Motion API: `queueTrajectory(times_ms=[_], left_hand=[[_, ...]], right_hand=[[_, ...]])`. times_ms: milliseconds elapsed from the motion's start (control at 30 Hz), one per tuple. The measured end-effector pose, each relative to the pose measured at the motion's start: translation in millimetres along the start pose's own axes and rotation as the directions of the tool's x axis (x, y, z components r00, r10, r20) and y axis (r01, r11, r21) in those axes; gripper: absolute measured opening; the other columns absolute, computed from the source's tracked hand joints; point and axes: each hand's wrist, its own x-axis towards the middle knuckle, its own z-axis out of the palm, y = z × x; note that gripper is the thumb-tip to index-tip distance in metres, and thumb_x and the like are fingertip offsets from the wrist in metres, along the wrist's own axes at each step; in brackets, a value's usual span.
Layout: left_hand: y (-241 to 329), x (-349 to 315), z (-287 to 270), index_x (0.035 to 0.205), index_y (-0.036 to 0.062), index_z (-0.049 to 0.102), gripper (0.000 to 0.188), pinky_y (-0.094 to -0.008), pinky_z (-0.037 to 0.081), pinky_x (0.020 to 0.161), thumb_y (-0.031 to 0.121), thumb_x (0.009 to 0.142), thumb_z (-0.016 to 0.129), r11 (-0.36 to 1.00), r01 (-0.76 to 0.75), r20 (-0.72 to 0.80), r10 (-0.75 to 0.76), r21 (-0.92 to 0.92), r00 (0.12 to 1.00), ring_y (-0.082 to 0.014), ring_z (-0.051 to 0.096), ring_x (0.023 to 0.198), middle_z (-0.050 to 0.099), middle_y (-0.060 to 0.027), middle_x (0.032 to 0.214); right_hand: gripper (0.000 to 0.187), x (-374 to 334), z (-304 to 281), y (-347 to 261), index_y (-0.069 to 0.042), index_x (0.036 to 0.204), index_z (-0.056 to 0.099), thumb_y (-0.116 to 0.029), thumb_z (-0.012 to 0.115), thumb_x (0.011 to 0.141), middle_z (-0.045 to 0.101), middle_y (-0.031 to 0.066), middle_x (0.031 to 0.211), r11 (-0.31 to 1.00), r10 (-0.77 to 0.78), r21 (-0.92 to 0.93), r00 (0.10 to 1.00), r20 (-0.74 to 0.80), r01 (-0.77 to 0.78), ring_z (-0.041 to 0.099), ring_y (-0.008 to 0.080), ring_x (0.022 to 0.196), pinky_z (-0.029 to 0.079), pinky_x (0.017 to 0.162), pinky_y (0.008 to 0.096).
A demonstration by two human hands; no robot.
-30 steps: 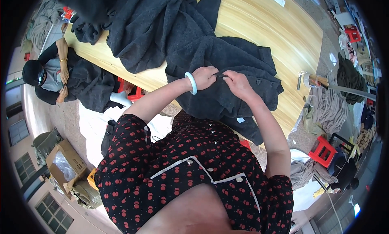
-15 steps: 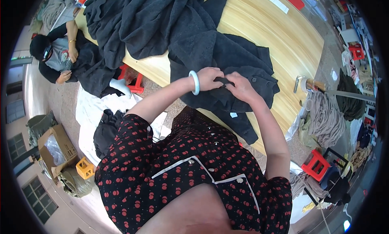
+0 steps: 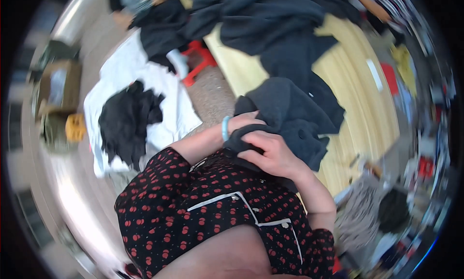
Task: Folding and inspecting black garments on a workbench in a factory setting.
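Note:
A dark grey button-up garment [image 3: 290,102] lies bunched at the table's near edge, part of it pulled up against my front. My left hand [image 3: 243,120], with a pale bangle [image 3: 225,128] at the wrist, is closed in its cloth; a fold covers most of the fingers. To the right, my right hand [image 3: 273,154] grips a rolled fold of the same garment, thumb and fingers bent round it. Both hands are close together, just off the table edge. Motion blurs the picture somewhat.
More dark cloth [image 3: 270,13] is heaped across the far part of the wooden table [image 3: 369,114]. A black cloth pile [image 3: 128,122] rests on a white sheet [image 3: 181,117] at left, near a red stool [image 3: 200,61]. Parts of other people show at the far left and far right.
Both hands have drawn the garment nearer my body, and the right hand now holds a thicker fold. The whole view has turned and shifted, bringing a striped sleeve in at far right.

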Motion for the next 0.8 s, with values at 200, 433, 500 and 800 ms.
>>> queueTrajectory(times_ms=[200, 433, 500, 800], left_hand=[[61, -85, 4, 0.114, -0.0002, 0.045, 0.039, -0.0294, 0.044, 0.081, 0.012, 0.078, 0.055, 0.371, -0.223, -0.424, -0.656, -0.902, 0.624, -0.0153, 0.054, 0.093, 0.054, -0.0082, 0.106], [104, -292, -36, 0.101, 0.0007, 0.053, 0.026, -0.0295, 0.048, 0.073, 0.021, 0.084, 0.047, 0.992, -0.036, -0.986, -0.123, -0.12, -0.112, -0.0182, 0.057, 0.08, 0.058, -0.0096, 0.091], [135, -377, -81, 0.105, 0.0044, 0.051, 0.027, -0.0278, 0.049, 0.068, 0.018, 0.082, 0.049, 0.864, 0.503, -0.981, 0.075, -0.025, -0.177, -0.0177, 0.058, 0.075, 0.058, -0.0078, 0.086], [110, -371, -187, 0.127, 0.0049, 0.026, 0.064, -0.0318, 0.043, 0.078, 0.04, 0.08, 0.053, 0.778, 0.405, -0.867, -0.35, -0.48, -0.354, -0.0193, 0.052, 0.095, 0.047, -0.0112, 0.113]], right_hand=[[0.036, 7, 14, 11, 0.001, 0.112, 0.045, 0.007, 0.047, 0.076, 0.054, 0.0091, 0.1, 0.954, 0.133, 0.273, 0.991, -0.03, -0.119, 0.054, 0.014, 0.087, 0.041, 0.081, 0.0252], [0.028, 22, -8, 63, 0.0, 0.113, 0.044, -0.007, 0.047, 0.085, 0.055, 0.0071, 0.095, 0.825, 0.254, 0.525, 0.967, -0.013, -0.21, 0.051, 0.0107, 0.078, 0.042, 0.075, 0.0232], [0.028, 23, -14, 73, 0.0, 0.113, 0.044, -0.009, 0.047, 0.086, 0.055, 0.0072, 0.095, 0.831, 0.245, 0.522, 0.969, -0.031, -0.194, 0.051, 0.0107, 0.078, 0.042, 0.075, 0.0231], [0.028, 29, -11, 134, 0.0, 0.106, 0.049, -0.016, 0.053, 0.083, 0.057, 0.0044, 0.085, 0.81, 0.491, 0.381, 0.871, -0.027, -0.446, 0.053, 0.009, 0.074, 0.043, 0.07, 0.0215]])
